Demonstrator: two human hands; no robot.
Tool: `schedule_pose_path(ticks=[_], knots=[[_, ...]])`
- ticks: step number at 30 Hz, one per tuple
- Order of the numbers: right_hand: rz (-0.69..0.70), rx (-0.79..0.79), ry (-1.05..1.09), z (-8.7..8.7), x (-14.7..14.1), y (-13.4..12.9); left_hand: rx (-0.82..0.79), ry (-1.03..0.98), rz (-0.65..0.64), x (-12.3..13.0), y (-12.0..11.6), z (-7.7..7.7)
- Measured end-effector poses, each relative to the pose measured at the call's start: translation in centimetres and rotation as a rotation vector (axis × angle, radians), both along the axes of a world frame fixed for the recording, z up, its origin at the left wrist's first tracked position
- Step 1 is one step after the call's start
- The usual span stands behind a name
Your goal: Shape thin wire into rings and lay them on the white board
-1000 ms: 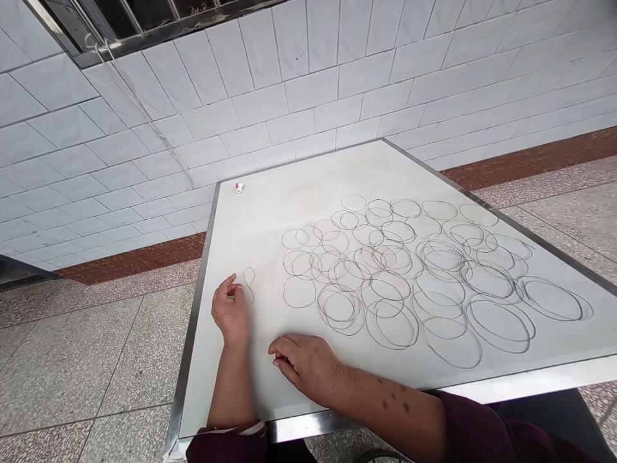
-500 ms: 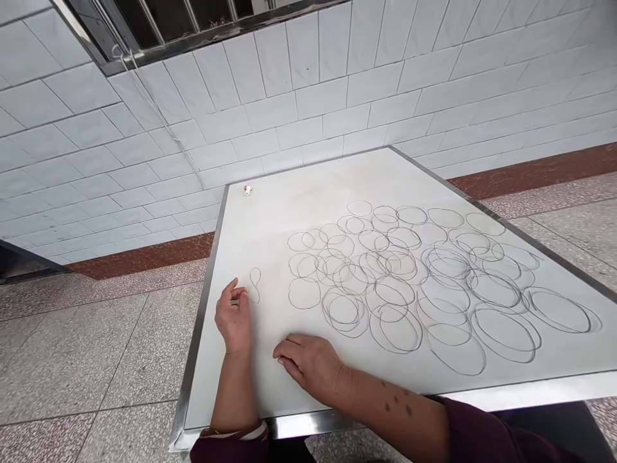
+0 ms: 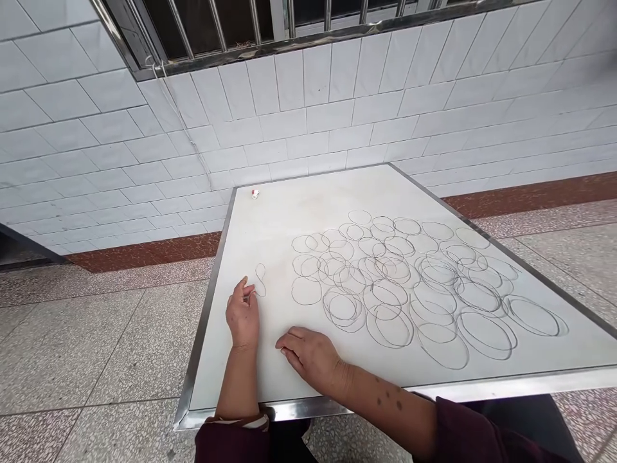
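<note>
My left hand (image 3: 242,314) rests palm up at the left side of the white table (image 3: 270,225). Its fingers are loosely bent, with a gap between index finger and thumb. Right by the thumb tip, a thin loop twisted like a figure eight (image 3: 261,287) lies on the tabletop; whether they touch I cannot tell. Closer to the front edge, my right hand (image 3: 311,357) lies palm down, fingers drawn together against the thumb. Anything between those fingertips is hidden. Several thin dark rings (image 3: 307,303) spread over the table's middle and right, many overlapping.
A small red-and-white object (image 3: 255,193) sits near the far left corner. Metal trim (image 3: 308,408) edges the table. Behind stands a white tiled wall (image 3: 308,119) with a barred window (image 3: 222,32) and a hanging cord (image 3: 186,128).
The view has shifted slightly, showing more of the window. Both hands keep nearly the same places on the table; the left is slightly nearer the twisted loop.
</note>
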State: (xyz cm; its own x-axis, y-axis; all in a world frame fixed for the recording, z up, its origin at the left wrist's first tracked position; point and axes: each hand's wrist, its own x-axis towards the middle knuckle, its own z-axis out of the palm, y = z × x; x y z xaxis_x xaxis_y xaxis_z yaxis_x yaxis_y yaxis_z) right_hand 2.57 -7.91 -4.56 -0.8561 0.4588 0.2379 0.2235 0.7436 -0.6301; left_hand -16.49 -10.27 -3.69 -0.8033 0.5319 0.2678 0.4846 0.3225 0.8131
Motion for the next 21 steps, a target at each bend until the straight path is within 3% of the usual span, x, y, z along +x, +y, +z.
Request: schedule_pose_path(ticks=[8, 15, 21], knots=[[0.005, 0.042, 0.003, 0.0, -0.1, 0.1, 0.055, 0.012, 0.025, 0.0, 0.2, 0.1], [0.013, 0.028, 0.045, -0.3, 0.2, 0.2, 0.207, -0.157, 0.11, -0.1, -0.8, -0.1], [-0.049, 0.019, 0.131, 1.2, -0.1, 2.7, 0.243, -0.212, 0.104, 0.5, -1.6, -0.4]])
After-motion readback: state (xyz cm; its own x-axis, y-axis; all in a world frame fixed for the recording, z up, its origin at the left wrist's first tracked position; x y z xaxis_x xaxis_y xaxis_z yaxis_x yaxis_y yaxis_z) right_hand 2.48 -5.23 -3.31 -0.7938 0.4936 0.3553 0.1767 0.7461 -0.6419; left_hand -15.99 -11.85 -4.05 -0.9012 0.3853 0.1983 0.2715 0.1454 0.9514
